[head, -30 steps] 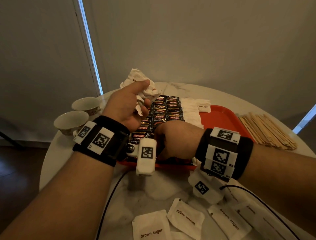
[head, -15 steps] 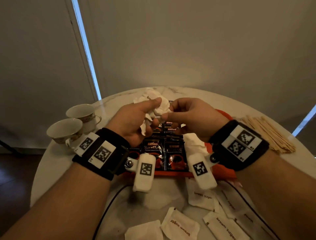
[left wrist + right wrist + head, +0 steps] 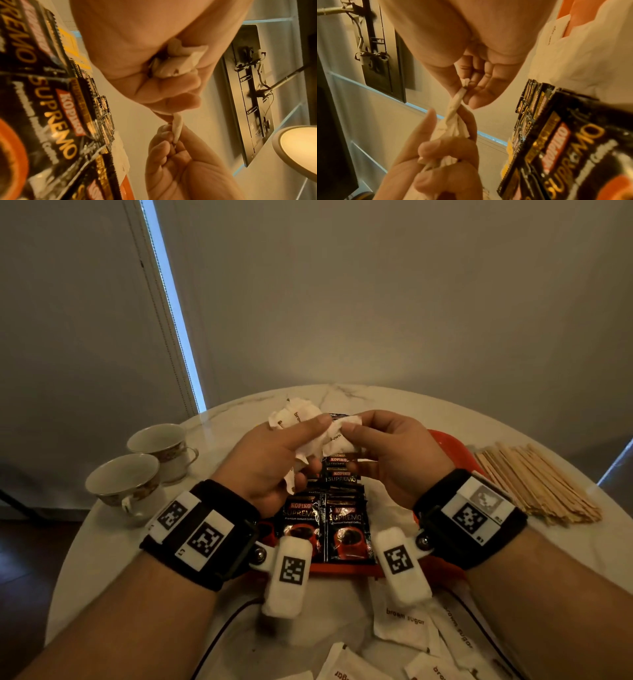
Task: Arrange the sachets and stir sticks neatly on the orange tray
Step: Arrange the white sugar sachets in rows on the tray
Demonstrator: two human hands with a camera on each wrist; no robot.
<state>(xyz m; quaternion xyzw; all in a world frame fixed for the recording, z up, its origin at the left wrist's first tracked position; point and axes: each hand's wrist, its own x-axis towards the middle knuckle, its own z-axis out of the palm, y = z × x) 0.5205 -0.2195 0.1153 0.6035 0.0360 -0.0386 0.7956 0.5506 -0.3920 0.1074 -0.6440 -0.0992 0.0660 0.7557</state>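
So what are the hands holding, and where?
The left hand grips a bunch of white sugar sachets; the right hand pinches the end of one sachet pulled from it.

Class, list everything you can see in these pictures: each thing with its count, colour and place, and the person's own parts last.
Round marble table: one, white, beneath everything.
Orange plastic tray: one, table centre.
Black Kopiko coffee sachets: many, rowed on tray.
White paper brown sugar sachets: several loose on near table; more on tray.
Wooden stir sticks: many, tan, piled right of tray.
Ceramic teacups: two, white, left.
Crumpled white sachets: a bunch, above tray.
Left hand: grip holds bunch.
Right hand: grip pinches one sachet.
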